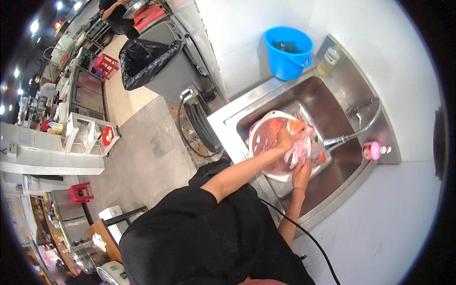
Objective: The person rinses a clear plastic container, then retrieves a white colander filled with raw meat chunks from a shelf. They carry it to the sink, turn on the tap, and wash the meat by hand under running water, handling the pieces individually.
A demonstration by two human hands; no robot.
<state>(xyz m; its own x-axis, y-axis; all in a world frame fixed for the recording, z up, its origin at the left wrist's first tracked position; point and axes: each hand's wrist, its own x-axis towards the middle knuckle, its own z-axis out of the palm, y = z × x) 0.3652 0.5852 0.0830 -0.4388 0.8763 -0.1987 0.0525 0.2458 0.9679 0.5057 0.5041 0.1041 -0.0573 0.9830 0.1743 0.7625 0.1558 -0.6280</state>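
Observation:
A round white basin (253,142) of pinkish water stands in a steel sink (343,164). My left hand (285,139) is over the basin, its fingers on a piece of raw orange and pink flesh (296,126) that looks like salmon. Close by, my right hand (302,172) holds the lower end of a pale, pinkish raw piece (299,151), which hangs between both hands. Finger details are partly hidden. Under the basin, a rectangular tray (324,164) bears more orange pieces. The head of a flexible-hose faucet (333,141) points at the hands from the right.
A blue bucket (286,66) and a bottle of yellowish liquid (328,60) stand at the sink's back rim. A pink pump bottle (371,150) is at its right. Left are a lined grey bin (171,80) and a coiled hose (201,126). A person (119,17) stands far off.

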